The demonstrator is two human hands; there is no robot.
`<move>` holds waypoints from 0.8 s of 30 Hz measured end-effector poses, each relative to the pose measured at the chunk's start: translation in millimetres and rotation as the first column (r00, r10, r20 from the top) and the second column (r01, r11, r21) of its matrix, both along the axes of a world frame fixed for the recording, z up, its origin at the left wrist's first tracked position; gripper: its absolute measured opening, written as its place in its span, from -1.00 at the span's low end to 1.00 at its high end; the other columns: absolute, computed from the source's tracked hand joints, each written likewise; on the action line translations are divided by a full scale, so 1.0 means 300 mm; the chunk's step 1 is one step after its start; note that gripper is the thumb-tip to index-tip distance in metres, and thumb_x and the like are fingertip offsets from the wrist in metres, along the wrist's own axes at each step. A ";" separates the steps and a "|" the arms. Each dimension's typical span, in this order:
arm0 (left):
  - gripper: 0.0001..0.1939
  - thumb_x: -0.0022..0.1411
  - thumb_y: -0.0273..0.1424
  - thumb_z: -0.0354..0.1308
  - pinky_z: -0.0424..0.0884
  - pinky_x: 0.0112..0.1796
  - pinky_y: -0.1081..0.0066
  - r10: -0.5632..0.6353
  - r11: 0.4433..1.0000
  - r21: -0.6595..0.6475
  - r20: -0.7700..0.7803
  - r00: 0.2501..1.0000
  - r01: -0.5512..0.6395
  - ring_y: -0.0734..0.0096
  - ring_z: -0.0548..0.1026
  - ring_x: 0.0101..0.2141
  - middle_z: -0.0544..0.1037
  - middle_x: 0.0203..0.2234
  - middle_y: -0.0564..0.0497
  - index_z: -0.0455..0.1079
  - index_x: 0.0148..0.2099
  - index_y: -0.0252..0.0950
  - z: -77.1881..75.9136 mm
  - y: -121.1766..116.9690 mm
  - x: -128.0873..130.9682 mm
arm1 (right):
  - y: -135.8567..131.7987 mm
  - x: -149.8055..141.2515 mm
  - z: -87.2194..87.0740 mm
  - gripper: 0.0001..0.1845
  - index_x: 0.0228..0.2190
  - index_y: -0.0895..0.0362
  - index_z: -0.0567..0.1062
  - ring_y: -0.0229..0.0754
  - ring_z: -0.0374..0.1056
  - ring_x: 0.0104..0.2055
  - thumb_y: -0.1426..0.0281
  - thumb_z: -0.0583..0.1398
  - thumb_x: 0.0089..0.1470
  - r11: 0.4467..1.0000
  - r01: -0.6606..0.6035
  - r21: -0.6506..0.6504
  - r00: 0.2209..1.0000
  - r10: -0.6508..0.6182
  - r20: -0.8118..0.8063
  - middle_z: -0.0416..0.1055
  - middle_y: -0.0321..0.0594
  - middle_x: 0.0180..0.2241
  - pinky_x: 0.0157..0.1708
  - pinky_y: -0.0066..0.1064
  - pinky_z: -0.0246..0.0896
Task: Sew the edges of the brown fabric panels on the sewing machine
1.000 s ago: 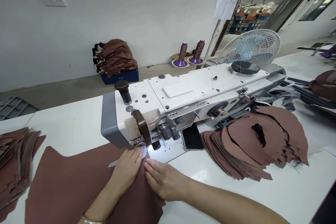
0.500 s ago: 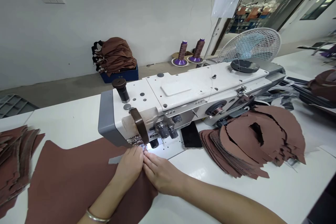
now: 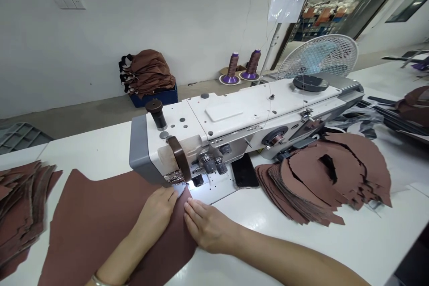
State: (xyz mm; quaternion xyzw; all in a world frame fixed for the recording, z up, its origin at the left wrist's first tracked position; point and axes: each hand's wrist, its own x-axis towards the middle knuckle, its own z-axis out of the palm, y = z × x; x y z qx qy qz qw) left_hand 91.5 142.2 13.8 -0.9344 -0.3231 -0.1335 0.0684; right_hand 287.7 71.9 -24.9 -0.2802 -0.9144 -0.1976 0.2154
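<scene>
A large brown leather-like sheet (image 3: 97,214) lies under the head of the white sewing machine (image 3: 177,156). Beside the lit needle area, my left hand (image 3: 160,209) rests over the sheet, its fingertips closed on a small pale grey piece (image 3: 180,189). What exactly that piece is cannot be made out. My right hand (image 3: 204,225) lies with fingers stretched out along the sheet's right edge, touching it; its thumb is hidden. A gap showing the brown sheet separates the two hands.
Stacked brown cut pieces lie at the left (image 3: 23,210) and right (image 3: 321,178) of the table. A black phone (image 3: 245,172) sits against the machine. Behind stand two thread cones (image 3: 232,67), a fan (image 3: 318,56) and a blue crate (image 3: 157,97) of brown pieces.
My left hand has drawn back down and left from the needle, and the pale grey piece now shows near the needle. My right hand has shifted slightly down and right, apart from the left.
</scene>
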 end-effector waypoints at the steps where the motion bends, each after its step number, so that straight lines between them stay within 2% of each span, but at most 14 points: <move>1: -0.61 0.17 -0.70 -0.21 0.38 -0.38 0.35 -0.013 1.000 0.015 0.002 1.000 0.013 0.29 0.43 -0.41 0.51 -0.41 -0.06 0.44 -0.22 -0.37 0.003 -0.007 0.013 | 0.002 -0.003 -0.001 -0.68 -0.15 0.46 0.46 0.13 0.38 -0.01 0.52 0.04 0.14 1.000 0.001 0.003 1.000 -0.001 0.001 0.44 0.23 -0.08 -0.01 -0.04 0.27; 5: -0.69 0.15 -0.69 -0.14 0.36 -0.44 0.33 -0.024 0.999 0.041 -0.006 1.000 0.024 0.27 0.39 -0.46 0.44 -0.51 -0.03 0.40 -0.37 -0.35 -0.008 -0.035 0.059 | 0.012 -0.015 -0.014 -0.67 -0.13 0.48 0.44 0.14 0.37 0.01 0.53 0.02 0.15 1.000 0.007 0.003 1.000 -0.007 -0.002 0.42 0.26 -0.07 0.02 -0.02 0.24; 9: -0.71 0.13 -0.69 -0.11 0.37 -0.43 0.32 0.056 0.998 0.035 -0.040 0.998 -0.054 0.27 0.39 -0.45 0.43 -0.51 -0.04 0.40 -0.36 -0.35 -0.036 -0.059 0.097 | 0.021 -0.024 -0.026 -0.65 -0.12 0.52 0.43 0.14 0.35 0.03 0.54 0.00 0.15 1.000 0.018 -0.023 1.000 -0.019 -0.007 0.40 0.32 -0.06 0.06 0.01 0.20; 11: -0.72 0.13 -0.70 -0.10 0.39 -0.41 0.31 0.103 0.995 -0.005 -0.089 0.991 -0.104 0.27 0.40 -0.43 0.44 -0.49 -0.04 0.40 -0.35 -0.35 -0.040 -0.066 0.114 | 0.025 -0.028 -0.029 -0.64 -0.12 0.54 0.42 0.14 0.35 0.03 0.54 0.00 0.15 0.999 0.019 -0.035 1.000 -0.019 -0.001 0.40 0.34 -0.07 0.08 0.02 0.18; 14: -0.74 0.16 -0.68 -0.07 0.42 -0.33 0.29 0.157 0.977 -0.119 -0.180 0.971 -0.180 0.27 0.42 -0.38 0.46 -0.44 -0.05 0.40 -0.35 -0.34 -0.021 -0.065 0.139 | 0.030 -0.032 -0.030 -0.65 -0.11 0.55 0.41 0.16 0.35 0.02 0.55 0.03 0.13 0.999 0.030 -0.033 1.000 -0.030 0.003 0.40 0.37 -0.09 0.10 0.08 0.13; 19: -0.69 0.22 -0.68 -0.14 0.40 -0.18 0.28 0.223 0.895 -0.316 -0.293 0.930 -0.314 0.26 0.44 -0.25 0.48 -0.31 -0.10 0.42 -0.24 -0.37 0.034 -0.039 0.158 | 0.043 -0.047 -0.019 -0.64 -0.13 0.59 0.41 0.22 0.37 -0.02 0.54 0.05 0.10 1.000 0.030 0.003 0.999 -0.030 0.026 0.40 0.42 -0.11 0.06 0.10 0.14; 24: -0.66 0.26 -0.61 -0.12 0.34 -0.08 0.21 0.232 0.869 -0.365 -0.297 0.926 -0.335 0.18 0.43 -0.12 0.49 -0.15 -0.15 0.37 0.00 -0.37 0.030 -0.013 0.117 | 0.012 -0.083 -0.002 -0.70 -0.21 0.57 0.44 0.19 0.46 -0.18 0.61 0.06 0.06 0.995 0.061 0.080 0.996 -0.066 0.067 0.46 0.42 -0.23 -0.20 0.09 0.32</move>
